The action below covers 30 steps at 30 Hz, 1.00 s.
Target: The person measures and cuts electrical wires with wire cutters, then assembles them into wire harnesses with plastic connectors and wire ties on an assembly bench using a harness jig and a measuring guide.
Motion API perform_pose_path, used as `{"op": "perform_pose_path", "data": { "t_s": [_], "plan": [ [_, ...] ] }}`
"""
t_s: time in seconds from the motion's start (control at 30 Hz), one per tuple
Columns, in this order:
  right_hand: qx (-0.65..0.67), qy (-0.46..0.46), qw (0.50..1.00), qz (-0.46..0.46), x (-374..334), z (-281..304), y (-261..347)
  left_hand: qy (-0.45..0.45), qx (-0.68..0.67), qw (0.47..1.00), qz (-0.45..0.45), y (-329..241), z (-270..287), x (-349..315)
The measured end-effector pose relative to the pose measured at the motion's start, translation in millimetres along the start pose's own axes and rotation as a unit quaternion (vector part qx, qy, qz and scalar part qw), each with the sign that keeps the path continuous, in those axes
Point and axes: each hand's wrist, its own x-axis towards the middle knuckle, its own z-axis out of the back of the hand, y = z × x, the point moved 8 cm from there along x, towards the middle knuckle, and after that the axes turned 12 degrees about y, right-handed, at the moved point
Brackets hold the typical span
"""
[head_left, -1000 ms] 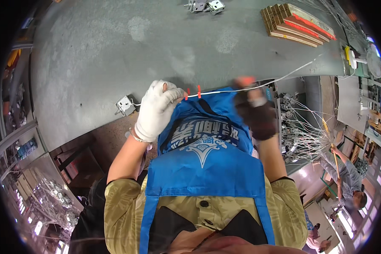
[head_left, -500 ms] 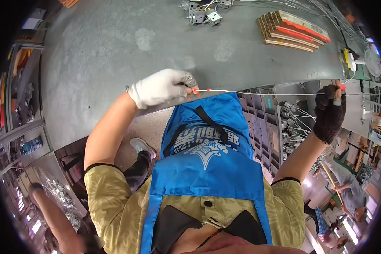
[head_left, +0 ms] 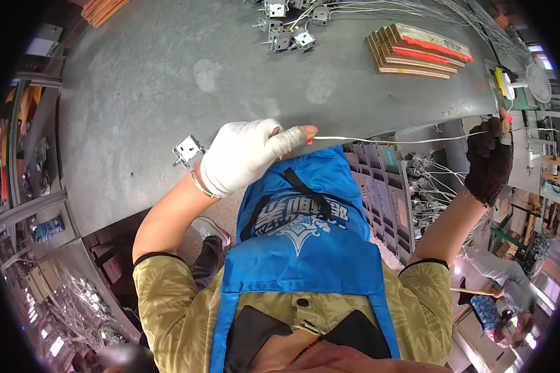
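Observation:
My left hand [head_left: 246,155], in a white glove with bare fingertips, is closed in a pinch on a thin white wire [head_left: 379,141] near the table's front edge. From there the wire runs rightward, slightly slack, to my right hand [head_left: 490,152] in a dark fingerless glove. That hand is closed round the wire, with something red at its fingertip. Beside my left wrist is a small silver metal box [head_left: 188,150] with a shaft or pins. Whether the wire is joined to this box is hidden by the glove.
Several similar metal boxes [head_left: 280,38] with white wires lie at the table's far side. A stack of wooden boards [head_left: 417,53] with red edges lies far right, near a small white fan [head_left: 537,84]. Below the edge at right are wired parts [head_left: 420,193]. A co-worker [head_left: 510,273] is at lower right.
My left hand has turned and moved slightly right, its pinch now farther along the wire. A metal box has come into view by its wrist. The wire sags more; my right hand stays at far right.

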Motion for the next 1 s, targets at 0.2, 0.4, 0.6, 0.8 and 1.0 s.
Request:
{"op": "perform_pose_path", "data": {
  "t_s": [0.2, 0.4, 0.6, 0.8, 1.0],
  "plan": [
    [-0.09, -0.051, 0.995, 0.01, -3.9, -6.0, 7.9, 0.037, -0.052, 0.998, 0.02, 13.9, -22.1, 7.4],
    [-0.161, -0.041, 0.985, 0.045, -3.6, -26.6, 13.7, 0.162, -0.473, 0.854, 0.144, 48.0, -66.4, 16.4],
    [-0.001, 0.06, 0.996, 0.073, -6.9, -64.3, 62.5, 0.12, -0.508, 0.851, -0.054, -2.8, -4.3, 24.0],
    [-0.069, -0.044, 0.983, 0.162, -16.8, -78.3, 81.8, 0.095, -0.385, 0.916, 0.063, 16.8, 18.2, 37.0],
    [-0.11, 0.042, 0.99, 0.084, -26.2, -77.3, 79.4, 0.108, -0.361, 0.925, -0.051, 5.9, 4.7, 47.4]
  ]
}}
